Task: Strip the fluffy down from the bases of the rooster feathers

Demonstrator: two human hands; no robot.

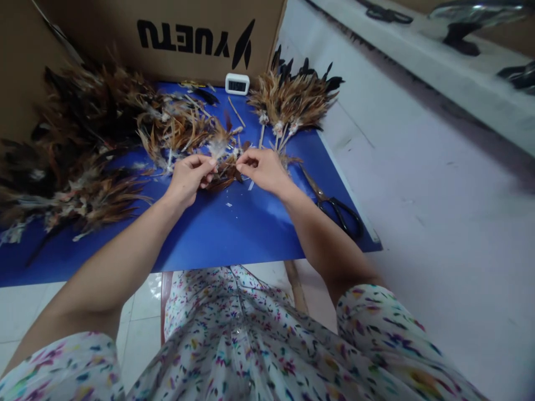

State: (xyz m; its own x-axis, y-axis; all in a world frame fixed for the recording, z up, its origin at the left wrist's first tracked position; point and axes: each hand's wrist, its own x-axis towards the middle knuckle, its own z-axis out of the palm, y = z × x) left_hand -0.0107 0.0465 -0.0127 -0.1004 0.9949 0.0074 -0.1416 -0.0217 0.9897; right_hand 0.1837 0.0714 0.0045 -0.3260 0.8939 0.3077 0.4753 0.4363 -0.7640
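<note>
My left hand is closed in a pinch at a feather whose pale, fluffy part stands above the fingertips. Close by on the right, my right hand has thumb and forefinger pressed together; whatever they hold is too small to make out. Brown loose feathers lie on the blue tabletop between and beneath both hands. Just beyond my left hand spreads a heap of brown feathers. Past my right hand lie bundles of brown and black feathers with pale stems.
Black-handled scissors lie right of my right forearm. At the back, a small white digital timer stands before a cardboard box. Large feather piles cover the left side. A pale wall borders the table's right edge.
</note>
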